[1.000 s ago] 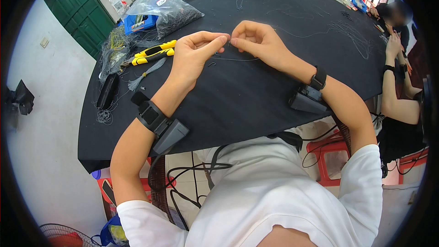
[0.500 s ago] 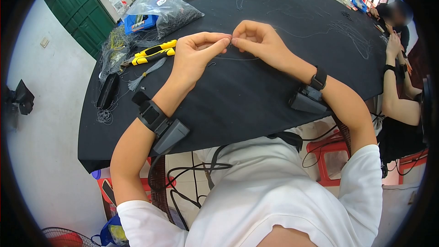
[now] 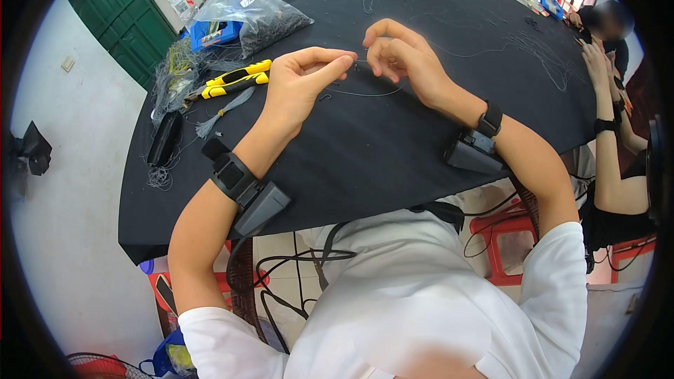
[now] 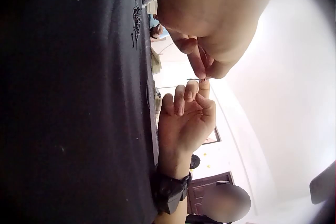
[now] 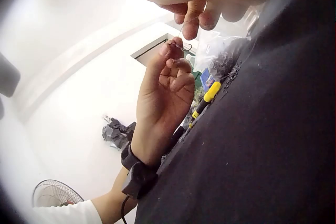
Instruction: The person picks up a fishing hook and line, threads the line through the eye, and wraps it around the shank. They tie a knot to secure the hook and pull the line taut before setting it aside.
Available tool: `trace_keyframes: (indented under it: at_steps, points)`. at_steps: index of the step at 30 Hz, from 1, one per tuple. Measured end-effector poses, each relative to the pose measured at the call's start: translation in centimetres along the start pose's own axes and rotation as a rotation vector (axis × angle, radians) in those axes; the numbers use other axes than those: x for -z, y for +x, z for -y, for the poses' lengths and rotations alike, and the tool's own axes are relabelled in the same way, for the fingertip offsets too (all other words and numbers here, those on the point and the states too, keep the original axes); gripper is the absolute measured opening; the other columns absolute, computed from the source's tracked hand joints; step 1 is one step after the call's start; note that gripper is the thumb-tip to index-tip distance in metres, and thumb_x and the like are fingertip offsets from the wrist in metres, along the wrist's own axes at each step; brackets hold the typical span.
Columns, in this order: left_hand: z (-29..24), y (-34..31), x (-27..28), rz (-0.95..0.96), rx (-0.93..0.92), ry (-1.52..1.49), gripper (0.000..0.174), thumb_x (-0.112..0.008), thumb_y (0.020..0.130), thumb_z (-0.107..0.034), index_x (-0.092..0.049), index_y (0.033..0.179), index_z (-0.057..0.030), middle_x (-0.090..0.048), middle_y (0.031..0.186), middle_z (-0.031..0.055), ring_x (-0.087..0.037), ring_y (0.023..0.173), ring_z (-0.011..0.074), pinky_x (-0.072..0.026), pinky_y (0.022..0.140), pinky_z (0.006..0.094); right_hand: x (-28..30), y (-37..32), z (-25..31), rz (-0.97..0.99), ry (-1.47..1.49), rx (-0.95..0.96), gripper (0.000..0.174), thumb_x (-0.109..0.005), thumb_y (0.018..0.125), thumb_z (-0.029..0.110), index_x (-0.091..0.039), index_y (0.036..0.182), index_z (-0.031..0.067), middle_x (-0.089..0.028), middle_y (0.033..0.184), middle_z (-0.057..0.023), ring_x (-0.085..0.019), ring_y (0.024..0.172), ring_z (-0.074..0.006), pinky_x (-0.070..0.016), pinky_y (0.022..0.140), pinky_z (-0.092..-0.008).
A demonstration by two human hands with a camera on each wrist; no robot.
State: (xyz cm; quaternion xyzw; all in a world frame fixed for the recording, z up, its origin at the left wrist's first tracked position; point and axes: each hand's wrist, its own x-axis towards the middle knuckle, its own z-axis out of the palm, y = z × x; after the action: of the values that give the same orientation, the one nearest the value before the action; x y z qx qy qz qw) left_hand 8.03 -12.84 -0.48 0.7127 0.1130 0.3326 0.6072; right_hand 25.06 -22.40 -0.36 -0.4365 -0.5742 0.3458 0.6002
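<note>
Thumb and index finger of the left hand pinch a small dark hook-like piece, which pokes out beside the fingertips in the right wrist view. The right hand is just to its right, fingers loosely bent and apart from the thumb. A thin line runs from the left fingertips up to the right fingers; whether they grip it cannot be told. Below the hands, a grey line curves over the black cloth. Another small hook lies near the left hand.
Yellow-black pliers, a grey line bundle, a black case and a plastic bag of dark pieces lie at the left. Loose line spreads at the right, near another person's arms.
The right hand has parted from the left fingertips, its fingers spreading and its palm turning. The left hand has barely moved. At the right, the other person's arms have shifted.
</note>
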Motion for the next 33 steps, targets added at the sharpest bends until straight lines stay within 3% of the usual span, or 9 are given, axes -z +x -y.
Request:
trace_keyframes:
  at_steps: [8,14,23,30,33]
  points:
    - [-0.3,0.0,0.0,-0.049,-0.002,-0.018,0.020,-0.064,0.082,-0.014,-0.066,0.096,-0.0009,-0.064,0.088,0.0012,-0.045,0.069,0.0011,-0.0345,0.060,0.0157,-0.1,-0.1,-0.1,0.008,-0.159,0.010,0.011,-0.057,0.080,0.012,-0.057,0.088,0.0035,-0.056,0.071,0.0027,-0.050,0.063,-0.0021,-0.0367,0.054,-0.0159]
    - [-0.1,0.0,0.0,-0.071,0.031,-0.057,0.020,-0.064,0.082,-0.015,-0.066,0.095,-0.0014,-0.063,0.086,-0.0002,-0.044,0.068,0.0009,-0.0333,0.060,0.0150,-0.4,-0.1,-0.2,-0.044,-0.138,-0.012,0.012,-0.060,0.079,0.010,-0.059,0.087,0.0020,-0.058,0.073,0.0025,-0.050,0.064,-0.0018,-0.0397,0.057,-0.0164]
    - [-0.4,-0.4,-0.4,-0.093,0.178,-0.014,0.020,-0.065,0.081,-0.015,-0.066,0.095,-0.0007,-0.059,0.078,-0.0024,-0.042,0.064,0.0008,-0.0302,0.054,0.0146,-1.0,-0.1,-1.1,0.088,-0.180,-0.175,0.012,-0.060,0.081,0.019,-0.057,0.081,0.0068,-0.059,0.071,0.0006,-0.051,0.063,-0.0030,-0.0349,0.051,-0.0169]
    - [-0.1,-0.2,-0.1,-0.151,0.148,-0.021,0.020,-0.067,0.079,-0.017,-0.067,0.092,-0.0020,-0.059,0.074,-0.0036,-0.040,0.061,0.0003,-0.0291,0.052,0.0149,-1.3,-0.4,-0.8,0.116,-0.148,-0.128,0.011,-0.062,0.078,0.013,-0.058,0.080,0.0025,-0.060,0.070,-0.0015,-0.052,0.060,-0.0032,-0.0362,0.050,-0.0178]
    - [0.0,-0.2,0.1,-0.180,0.150,-0.007,0.019,-0.069,0.076,-0.019,-0.069,0.088,-0.0041,-0.060,0.071,-0.0029,-0.043,0.061,0.0012,-0.0305,0.053,0.0167,-1.1,-0.1,-1.7,0.113,-0.107,-0.019,0.011,-0.063,0.078,0.011,-0.059,0.078,0.0010,-0.059,0.068,-0.0003,-0.049,0.058,-0.0018,-0.0345,0.049,-0.0174]
